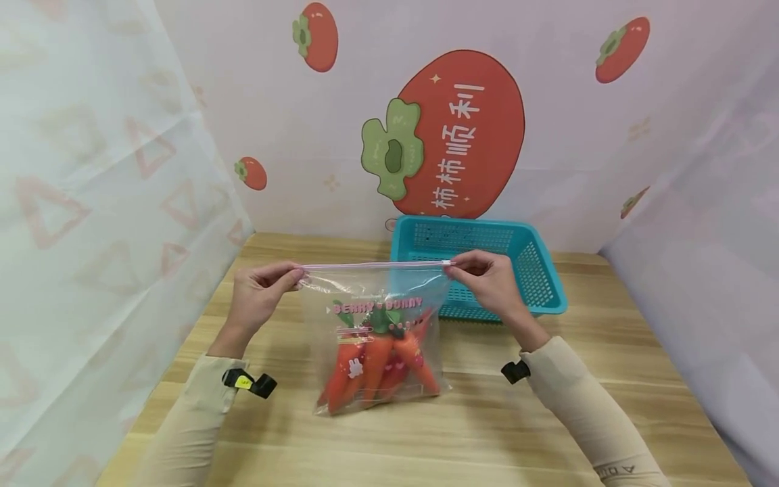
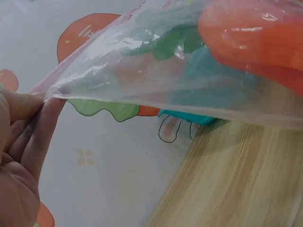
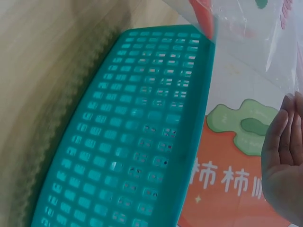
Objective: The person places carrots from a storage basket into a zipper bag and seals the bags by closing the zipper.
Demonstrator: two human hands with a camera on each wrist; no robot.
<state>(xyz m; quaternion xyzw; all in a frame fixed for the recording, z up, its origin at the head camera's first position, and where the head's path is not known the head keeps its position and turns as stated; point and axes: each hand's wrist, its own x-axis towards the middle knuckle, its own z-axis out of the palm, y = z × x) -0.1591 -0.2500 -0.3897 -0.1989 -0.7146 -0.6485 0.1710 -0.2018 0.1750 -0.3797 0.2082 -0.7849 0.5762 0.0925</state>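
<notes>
A clear zip bag [image 1: 377,284] with pink lettering hangs stretched between both hands, its pink zip strip along the top. Several orange-red toy-like carrots [image 1: 377,358] with green tops lie inside, toward the bottom. My left hand [image 1: 258,297] pinches the bag's upper left corner between thumb and fingers; the left wrist view shows this pinch close up. At the upper right corner, my right hand [image 1: 489,281] pinches the strip beside a small white slider [image 1: 447,262]. In the right wrist view, the right hand [image 3: 286,151] is partly cut off at the edge.
Behind the bag and right hand stands a teal perforated basket [image 1: 548,270] on the wooden table [image 1: 517,419]. A printed backdrop [image 1: 560,135] with persimmons rises at the table's far edge, and pale cloth walls [image 1: 91,169] flank both sides.
</notes>
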